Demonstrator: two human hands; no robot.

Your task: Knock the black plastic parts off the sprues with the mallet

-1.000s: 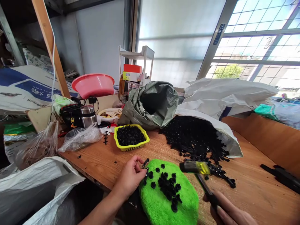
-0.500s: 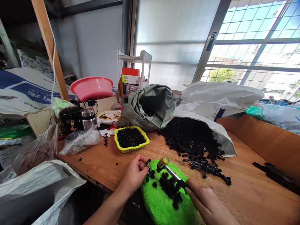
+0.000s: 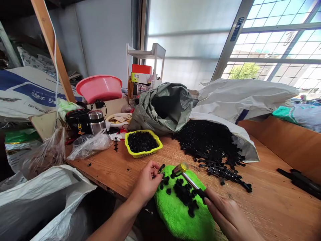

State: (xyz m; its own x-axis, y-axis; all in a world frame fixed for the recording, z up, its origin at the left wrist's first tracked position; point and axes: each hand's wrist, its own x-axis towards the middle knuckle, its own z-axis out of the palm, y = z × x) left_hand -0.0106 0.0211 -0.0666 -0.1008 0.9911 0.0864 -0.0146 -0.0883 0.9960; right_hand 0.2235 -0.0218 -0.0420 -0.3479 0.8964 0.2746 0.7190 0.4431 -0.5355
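Note:
Between the fingertips of my left hand (image 3: 148, 180) is a small black plastic piece (image 3: 162, 168), pinched above the left edge of a fuzzy green cushion (image 3: 170, 214). My right hand (image 3: 225, 209) grips the dark handle of a small mallet (image 3: 192, 182) with a silver shaft and a yellow-tipped head. The mallet's head hovers over or rests on the cushion's far part; I cannot tell which. Loose black plastic parts (image 3: 184, 192) lie in a cluster on the cushion, and a few more sit close to my left fingers, partly hidden by them.
A yellow basket (image 3: 144, 154) of black parts stands beyond my left hand. Black pieces (image 3: 208, 140) spill from a white sack at the back right. Behind are a grey-green sack (image 3: 160, 110), a metal flask (image 3: 97, 123) and a pink basin (image 3: 99, 88). A white sack (image 3: 57, 201) hangs front left.
The view has shifted slightly, so the scene sits higher and further right. The mallet's head has tilted a little. Both hands keep their holds.

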